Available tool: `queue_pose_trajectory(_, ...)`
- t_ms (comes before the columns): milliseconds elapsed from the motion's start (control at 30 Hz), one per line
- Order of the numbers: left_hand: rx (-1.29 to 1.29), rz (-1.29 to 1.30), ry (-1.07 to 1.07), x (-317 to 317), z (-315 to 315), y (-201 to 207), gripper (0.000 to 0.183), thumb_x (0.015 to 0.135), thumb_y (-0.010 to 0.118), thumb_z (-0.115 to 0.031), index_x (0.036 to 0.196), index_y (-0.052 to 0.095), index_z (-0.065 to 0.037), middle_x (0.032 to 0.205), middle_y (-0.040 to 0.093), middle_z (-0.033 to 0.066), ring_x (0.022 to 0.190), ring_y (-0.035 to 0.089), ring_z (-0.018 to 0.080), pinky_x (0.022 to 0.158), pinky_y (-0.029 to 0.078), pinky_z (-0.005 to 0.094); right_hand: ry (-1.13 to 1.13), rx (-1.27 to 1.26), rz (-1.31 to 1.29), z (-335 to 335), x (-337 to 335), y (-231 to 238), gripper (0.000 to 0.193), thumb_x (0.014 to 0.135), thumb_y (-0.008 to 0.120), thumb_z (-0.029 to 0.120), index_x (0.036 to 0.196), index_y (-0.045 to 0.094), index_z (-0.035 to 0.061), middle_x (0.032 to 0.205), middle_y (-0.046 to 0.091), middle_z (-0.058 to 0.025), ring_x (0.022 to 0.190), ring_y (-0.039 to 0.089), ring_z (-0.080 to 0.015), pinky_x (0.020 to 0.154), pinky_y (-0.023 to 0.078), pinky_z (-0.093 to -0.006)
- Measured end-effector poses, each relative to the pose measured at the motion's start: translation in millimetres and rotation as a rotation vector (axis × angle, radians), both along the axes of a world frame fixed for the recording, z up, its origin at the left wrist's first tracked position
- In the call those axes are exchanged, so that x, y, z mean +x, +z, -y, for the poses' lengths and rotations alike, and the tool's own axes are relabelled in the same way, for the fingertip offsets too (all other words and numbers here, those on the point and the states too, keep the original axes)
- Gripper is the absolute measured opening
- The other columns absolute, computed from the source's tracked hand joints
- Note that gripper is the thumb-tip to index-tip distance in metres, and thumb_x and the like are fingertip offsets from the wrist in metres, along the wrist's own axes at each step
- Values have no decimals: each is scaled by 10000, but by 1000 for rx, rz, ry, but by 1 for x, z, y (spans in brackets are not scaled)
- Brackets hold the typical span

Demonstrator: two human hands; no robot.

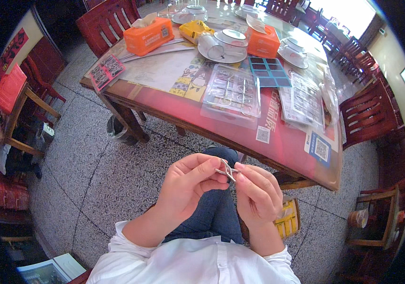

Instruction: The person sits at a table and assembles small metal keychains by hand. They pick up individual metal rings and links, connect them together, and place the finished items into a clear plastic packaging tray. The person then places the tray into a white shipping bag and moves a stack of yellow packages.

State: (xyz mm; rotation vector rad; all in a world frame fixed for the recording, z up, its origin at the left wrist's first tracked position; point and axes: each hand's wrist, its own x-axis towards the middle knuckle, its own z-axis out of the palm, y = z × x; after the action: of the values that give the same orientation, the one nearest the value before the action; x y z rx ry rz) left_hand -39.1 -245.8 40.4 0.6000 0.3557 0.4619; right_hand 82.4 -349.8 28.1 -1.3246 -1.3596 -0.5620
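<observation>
Over my lap, a small silvery metal wire puzzle (228, 171) of crossed, bent pieces is held between both hands. My left hand (182, 187) pinches its left side between thumb and fingers. On the other side, my right hand (260, 193) grips it with thumb and forefinger. Fingertips hide parts of the metal, so how the pieces link cannot be made out. On the table beyond lies a clear plastic tray (231, 92) with several metal puzzle pieces in its hollows. A second clear tray (305, 99) lies to its right.
The table (174, 106) carries a blue compartment tray (269, 72), a pink-backed pack of metal pieces (108, 72), orange tissue boxes (148, 36) and wrapped tableware (223, 45). A bin (119, 130) stands beneath. Red chairs (371, 112) surround it. A yellow item (287, 218) is below my right hand.
</observation>
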Motion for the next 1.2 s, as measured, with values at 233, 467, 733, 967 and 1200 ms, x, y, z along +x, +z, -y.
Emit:
queue_pose_trajectory(233, 152, -63, 16, -2, 1, 8, 174, 911, 602, -93, 1022, 639, 36, 935, 680, 123, 814, 673, 169, 743, 581, 298, -75, -44, 57, 4, -1, 2, 205, 755, 706, -28, 951, 654, 3, 939, 692, -154, 812, 687, -269, 679, 572, -310)
queue_pose_trajectory(467, 238, -45, 11, -2, 5, 12, 176, 906, 614, -84, 1031, 630, 40, 933, 677, 111, 812, 662, 148, 733, 572, 278, -40, -52, 32, 3, -6, 6, 210, 772, 691, -27, 971, 634, 5, 936, 687, -139, 823, 681, -267, 698, 566, -314)
queue_pose_trajectory(733, 515, -138, 166, 0, 3, 8, 122, 891, 628, -51, 985, 615, 26, 880, 674, 112, 743, 657, 144, 670, 561, 263, 24, -149, -270, 0, -9, 8, 166, 758, 681, -56, 895, 613, 9, 844, 675, -125, 750, 659, -265, 688, 527, -329)
queue_pose_trajectory(967, 567, -173, 62, -5, -4, 8, 116, 890, 636, -71, 960, 622, 20, 835, 668, 94, 723, 642, 126, 645, 543, 251, 39, -202, -410, -1, -9, 10, 130, 766, 663, -63, 868, 623, 7, 828, 664, -124, 742, 652, -256, 674, 521, -318)
queue_pose_trajectory(1200, 594, -309, -261, -11, -30, 23, 165, 894, 645, -142, 889, 625, 22, 774, 648, 49, 678, 611, 85, 615, 520, 228, -53, -304, 253, 3, 16, 21, 209, 717, 668, -21, 923, 646, 5, 881, 665, -110, 775, 653, -267, 672, 540, -339)
